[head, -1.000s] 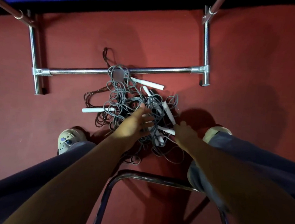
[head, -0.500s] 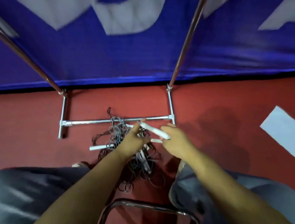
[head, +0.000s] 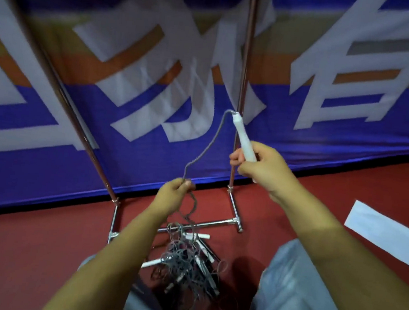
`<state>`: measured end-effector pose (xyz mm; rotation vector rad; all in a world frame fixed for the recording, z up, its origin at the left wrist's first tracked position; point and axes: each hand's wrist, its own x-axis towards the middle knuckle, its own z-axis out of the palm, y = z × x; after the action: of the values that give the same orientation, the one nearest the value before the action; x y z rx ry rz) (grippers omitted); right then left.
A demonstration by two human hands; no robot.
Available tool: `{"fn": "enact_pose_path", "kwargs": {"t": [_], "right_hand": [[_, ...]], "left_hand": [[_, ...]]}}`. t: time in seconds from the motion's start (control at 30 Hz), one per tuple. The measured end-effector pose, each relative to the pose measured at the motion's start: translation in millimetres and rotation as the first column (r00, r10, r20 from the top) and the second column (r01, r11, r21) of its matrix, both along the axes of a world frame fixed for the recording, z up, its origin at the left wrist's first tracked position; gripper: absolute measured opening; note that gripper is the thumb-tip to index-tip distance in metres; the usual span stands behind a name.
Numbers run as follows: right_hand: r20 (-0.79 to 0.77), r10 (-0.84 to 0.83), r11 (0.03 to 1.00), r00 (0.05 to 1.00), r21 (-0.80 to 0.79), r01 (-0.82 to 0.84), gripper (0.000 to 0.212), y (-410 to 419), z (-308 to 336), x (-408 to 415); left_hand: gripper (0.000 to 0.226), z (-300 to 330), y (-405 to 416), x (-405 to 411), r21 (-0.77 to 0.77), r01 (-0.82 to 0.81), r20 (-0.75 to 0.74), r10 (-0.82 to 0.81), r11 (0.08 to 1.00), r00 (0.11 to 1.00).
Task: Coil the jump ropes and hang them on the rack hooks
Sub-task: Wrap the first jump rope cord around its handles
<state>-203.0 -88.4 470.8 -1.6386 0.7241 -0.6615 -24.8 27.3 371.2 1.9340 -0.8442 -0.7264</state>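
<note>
Head view: raised hands, right [head: 265, 168] gripping handle [head: 243, 136], left [head: 174, 196] pinching cord [head: 209, 147].

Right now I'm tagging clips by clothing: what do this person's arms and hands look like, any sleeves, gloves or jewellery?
Both forearms are bare to the frame edge, with no sleeves in view. The left hand and the right hand wear no gloves, and no rings, watch or wristband show. Motion blur hides finer detail.

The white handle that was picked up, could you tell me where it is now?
In the head view, right of centre: the right hand holds the white handle raised before the blue banner, beside the rack's right pole.
</note>
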Motion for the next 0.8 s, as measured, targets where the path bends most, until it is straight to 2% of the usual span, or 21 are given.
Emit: {"fn": "enact_pose_path", "kwargs": {"t": [0.1, 0.17, 0.23, 0.37, 0.43, 0.53, 0.67, 0.73, 0.8], "right_hand": [[0.013, 0.031, 0.998, 0.999, 0.053, -0.031, 0.031, 2, 13, 2], [0.004, 0.042, 0.995, 0.999, 0.094, -0.043, 0.029, 4, 14, 8], [0.015, 0.072, 0.987, 0.997, 0.142, -0.073, 0.029, 6, 13, 17], [0.067, 0.129, 0.966, 0.989, 0.216, -0.141, 0.019, 10, 6, 40], [0.120, 0.128, 0.959, 0.984, 0.238, -0.154, 0.018, 13, 8, 54], [0.210, 0.129, 0.944, 0.969, 0.272, -0.184, 0.024, 14, 16, 70], [0.300, 0.316, 0.868, 0.900, 0.291, -0.402, 0.037, 17, 30, 80], [0.375, 0.365, 0.800, 0.852, 0.342, -0.493, 0.035, 20, 37, 83], [0.373, 0.342, 0.792, 0.862, 0.379, -0.479, 0.027, 18, 42, 86]], "left_hand": [[0.024, 54, -7, 10, -0.174, -0.030, -0.026, 0.026, 0.984, 0.999], [0.027, 94, -10, 13, -0.286, -0.053, -0.124, 0.017, 0.957, 0.992], [0.028, 130, -12, 15, -0.379, -0.057, -0.214, -0.028, 0.924, 0.976], [0.031, 182, -16, 16, -0.479, 0.043, -0.228, -0.171, 0.877, 0.958], [0.032, 196, -21, 16, -0.508, 0.074, -0.250, -0.230, 0.858, 0.941], [0.032, 206, -29, 22, -0.580, 0.035, -0.336, -0.278, 0.814, 0.900], [0.030, 205, -35, 34, -0.603, -0.058, -0.465, -0.291, 0.796, 0.836], [0.029, 196, -37, 37, -0.594, -0.087, -0.480, -0.266, 0.800, 0.836], [0.029, 185, -34, 40, -0.588, -0.089, -0.479, -0.258, 0.804, 0.839]]}}
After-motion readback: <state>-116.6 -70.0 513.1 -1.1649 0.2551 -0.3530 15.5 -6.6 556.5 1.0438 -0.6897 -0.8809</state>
